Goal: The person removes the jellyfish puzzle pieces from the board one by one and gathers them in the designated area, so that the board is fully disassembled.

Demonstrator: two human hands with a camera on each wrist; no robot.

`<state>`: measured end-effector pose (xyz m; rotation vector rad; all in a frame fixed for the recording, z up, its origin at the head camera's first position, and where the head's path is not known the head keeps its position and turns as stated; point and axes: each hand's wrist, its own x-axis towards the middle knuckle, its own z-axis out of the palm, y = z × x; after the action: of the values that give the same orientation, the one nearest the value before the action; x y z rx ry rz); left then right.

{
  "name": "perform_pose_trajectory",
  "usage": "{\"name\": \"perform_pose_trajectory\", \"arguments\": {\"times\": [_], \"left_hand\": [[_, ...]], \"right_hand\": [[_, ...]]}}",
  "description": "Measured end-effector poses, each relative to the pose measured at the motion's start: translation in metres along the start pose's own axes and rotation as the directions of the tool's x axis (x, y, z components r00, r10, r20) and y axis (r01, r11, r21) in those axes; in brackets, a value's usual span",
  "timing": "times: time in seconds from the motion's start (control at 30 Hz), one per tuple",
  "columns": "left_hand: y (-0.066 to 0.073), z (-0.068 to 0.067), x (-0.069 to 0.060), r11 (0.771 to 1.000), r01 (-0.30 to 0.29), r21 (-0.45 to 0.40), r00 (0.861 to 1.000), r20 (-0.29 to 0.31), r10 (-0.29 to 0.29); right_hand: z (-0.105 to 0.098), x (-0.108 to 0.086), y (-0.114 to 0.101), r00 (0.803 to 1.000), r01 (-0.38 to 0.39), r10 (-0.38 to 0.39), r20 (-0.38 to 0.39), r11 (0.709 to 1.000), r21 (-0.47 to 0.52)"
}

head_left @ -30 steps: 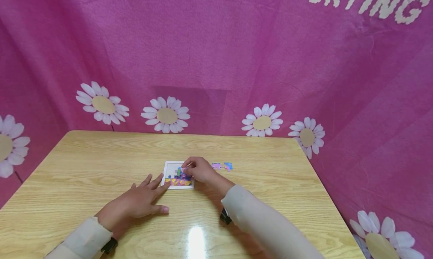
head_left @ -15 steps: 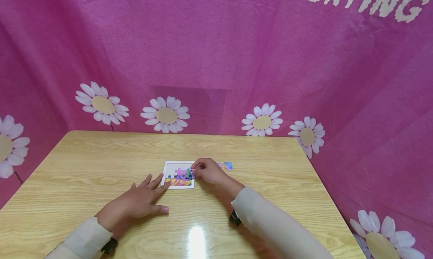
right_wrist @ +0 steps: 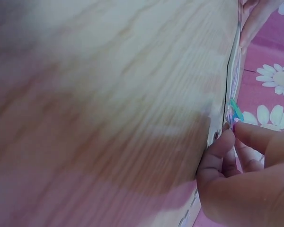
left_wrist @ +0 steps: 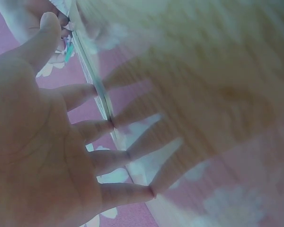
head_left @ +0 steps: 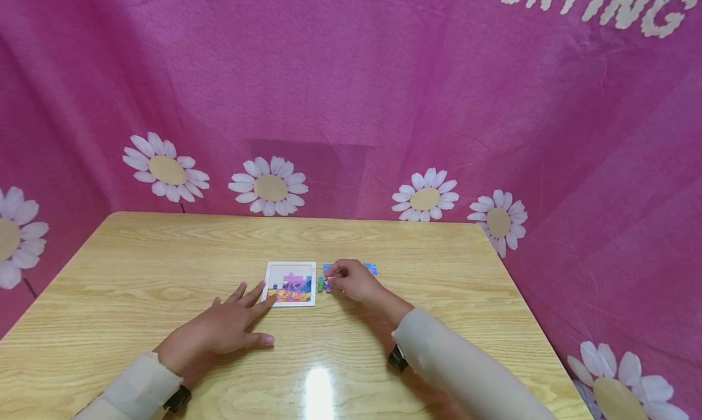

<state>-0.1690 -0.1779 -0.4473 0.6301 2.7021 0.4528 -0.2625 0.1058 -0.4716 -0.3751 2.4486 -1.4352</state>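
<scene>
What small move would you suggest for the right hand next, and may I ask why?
Perhaps set the green-and-purple puzzle piece down near the loose blue puzzle pieces: the right hand has carried it out of the square white puzzle frame, so it possibly did not fit, though the frame's upper part is unfilled.

White glare [head_left: 319, 391] on table [head_left: 164, 249]; wrist views hazy

tabletop [head_left: 164, 243]: glossy wood grain (glare and all) | backdrop [head_left: 351, 72]: matt, creased cloth | puzzle frame [head_left: 296, 304]: smooth
</scene>
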Motion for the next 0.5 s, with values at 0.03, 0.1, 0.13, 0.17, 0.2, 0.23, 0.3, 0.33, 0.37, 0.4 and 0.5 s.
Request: {"name": "perform_pose_trajectory", "arguments": {"times": [0.03,0.1,0.13,0.17,0.2,0.23,0.3,0.33,0.37,0.4,0.5], "left_hand": [[0.0001,-0.0002,0.0000,1.000,0.001,-0.001,1.000,0.001,-0.001],[0.0003,-0.0006,-0.0001,1.000,0.003,-0.002,1.000,0.003,-0.003],[0.0003,-0.0008,-0.0002,1.000,0.004,-0.002,1.000,0.004,-0.004],[0.0003,-0.0009,-0.0003,1.000,0.003,-0.003,1.000,0.004,-0.003],[0.0000,-0.0009,-0.0003,1.000,0.004,-0.003,1.000,0.004,-0.004],[-0.0003,-0.0009,-0.0002,1.000,0.004,-0.003,1.000,0.004,-0.004],[-0.0011,-0.0004,0.0001,1.000,0.002,-0.005,1.000,0.003,-0.002],[-0.0014,-0.0001,0.0004,1.000,0.001,-0.007,1.000,0.004,-0.001],[-0.0018,0.0003,0.0007,1.000,0.001,-0.010,1.000,0.005,-0.001],[-0.0021,0.0006,0.0009,1.000,0.002,-0.011,1.000,0.005,-0.002],[-0.0022,0.0009,0.0013,1.000,0.005,-0.017,1.000,0.007,-0.005]], "right_hand": [[-0.0009,-0.0010,0.0006,1.000,-0.003,0.003,-0.004,1.000,-0.006],[-0.0023,-0.0031,0.0013,1.000,-0.005,0.005,-0.012,1.000,-0.020],[-0.0028,-0.0038,0.0017,1.000,-0.001,0.000,-0.015,1.000,-0.029],[-0.0031,-0.0041,0.0024,1.000,0.002,-0.003,-0.017,0.999,-0.040],[-0.0034,-0.0045,0.0027,1.000,0.008,-0.009,-0.018,0.998,-0.055],[-0.0034,-0.0048,0.0031,1.000,0.015,-0.017,-0.021,0.997,-0.072],[-0.0030,-0.0052,0.0038,0.999,0.030,-0.034,-0.027,0.993,-0.114],[-0.0026,-0.0055,0.0040,0.999,0.033,-0.037,-0.030,0.991,-0.130],[-0.0021,-0.0058,0.0042,0.999,0.033,-0.039,-0.035,0.988,-0.148],[-0.0015,-0.0061,0.0041,0.998,0.034,-0.041,-0.042,0.986,-0.163],[0.0000,-0.0070,0.0037,0.997,0.033,-0.045,-0.058,0.981,-0.191]]}}
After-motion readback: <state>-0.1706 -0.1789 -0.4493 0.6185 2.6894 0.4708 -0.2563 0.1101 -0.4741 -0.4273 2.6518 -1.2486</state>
